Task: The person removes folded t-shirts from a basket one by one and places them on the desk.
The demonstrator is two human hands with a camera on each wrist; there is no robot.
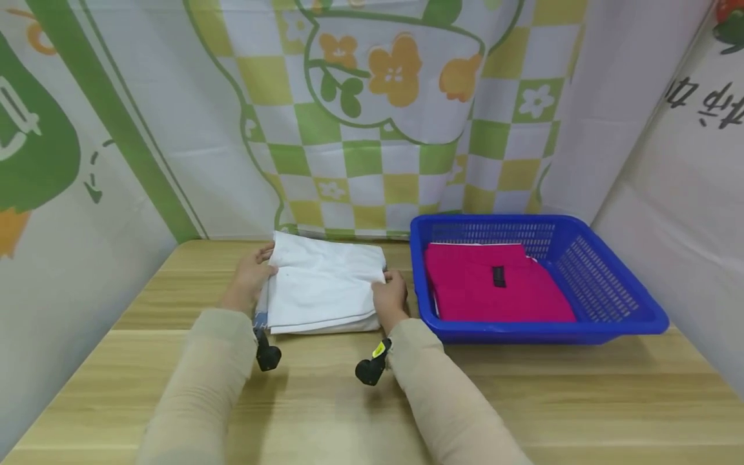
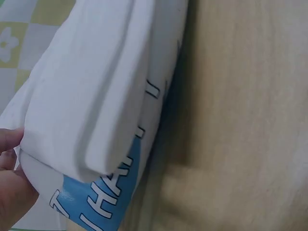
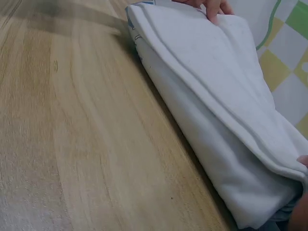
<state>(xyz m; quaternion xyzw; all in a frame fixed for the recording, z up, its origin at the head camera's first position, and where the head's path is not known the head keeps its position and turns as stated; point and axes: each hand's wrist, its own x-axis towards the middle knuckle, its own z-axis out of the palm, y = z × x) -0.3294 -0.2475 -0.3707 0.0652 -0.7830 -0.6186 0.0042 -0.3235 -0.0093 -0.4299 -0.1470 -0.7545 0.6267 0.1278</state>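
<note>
A folded white T-shirt [image 1: 325,281] lies in layers on the wooden table. Part of a blue print with white lettering [image 2: 108,192] shows under its top fold in the left wrist view. My left hand [image 1: 250,278] pinches the shirt's left edge, thumb on top and fingers beyond the side. At the opposite edge my right hand [image 1: 391,297] grips the layers, its thumb over the cloth. In the right wrist view only a bit of the right hand [image 3: 299,207] shows at the lower right corner, with the left hand [image 3: 211,7] at the far end.
A blue plastic basket [image 1: 630,284] stands right of the shirt, close to the right hand. In it lies a folded magenta garment [image 1: 494,290] with a black label. Behind the wooden table [image 1: 325,400] hangs a patterned curtain [image 1: 372,155], and white cloth walls flank both sides.
</note>
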